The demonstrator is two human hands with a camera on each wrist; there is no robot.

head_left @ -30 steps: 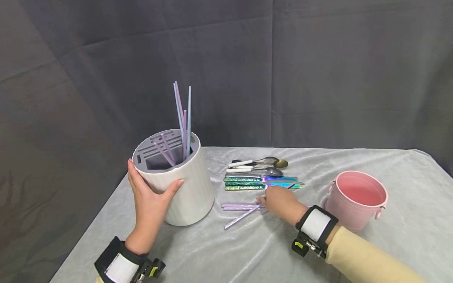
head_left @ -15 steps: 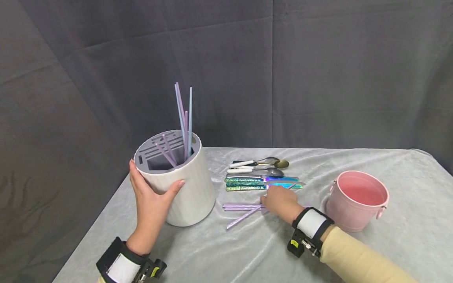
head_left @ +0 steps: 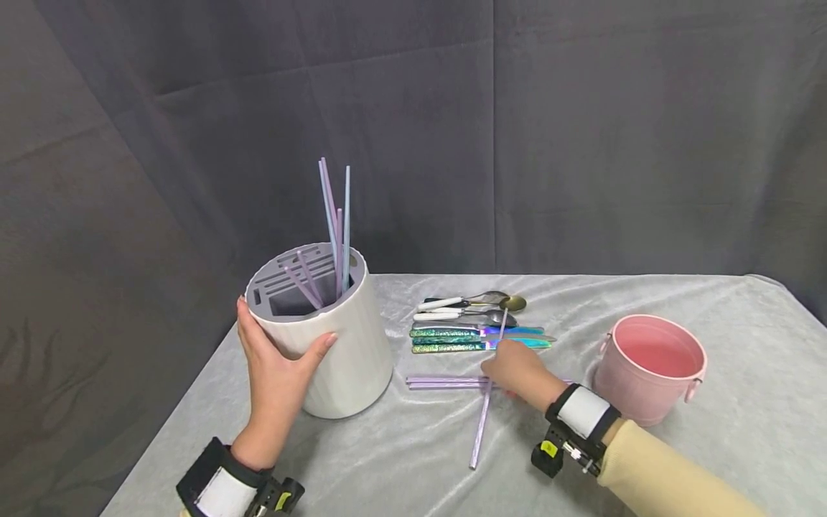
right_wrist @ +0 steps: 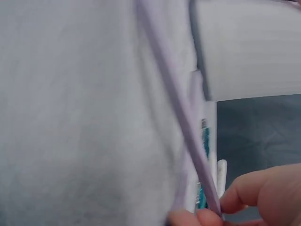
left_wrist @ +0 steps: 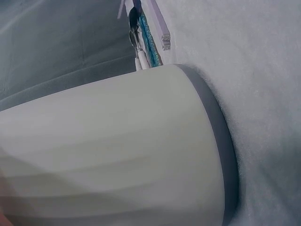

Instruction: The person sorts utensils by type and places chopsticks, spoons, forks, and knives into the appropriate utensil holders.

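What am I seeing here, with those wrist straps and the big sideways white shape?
A person is working bare-handed; there's no robot. The wide view comes from a camera on the head, the others from cameras strapped to each wrist, so things look tilted. The left hand holds a white holder, your sideways shape, with chopsticks sticking out. The right hand pinches a purple chopstick that crosses over more purple chopsticks lying on the grey cloth. Knives and spoons lie beyond them, and a pink bucket stands at right.

The tabletop (head_left: 762, 359) right of the pink bucket (head_left: 646, 377) leaves room to pass, while the white holder (head_left: 352, 355) bars the left and cutlery (head_left: 461, 333) the far middle.
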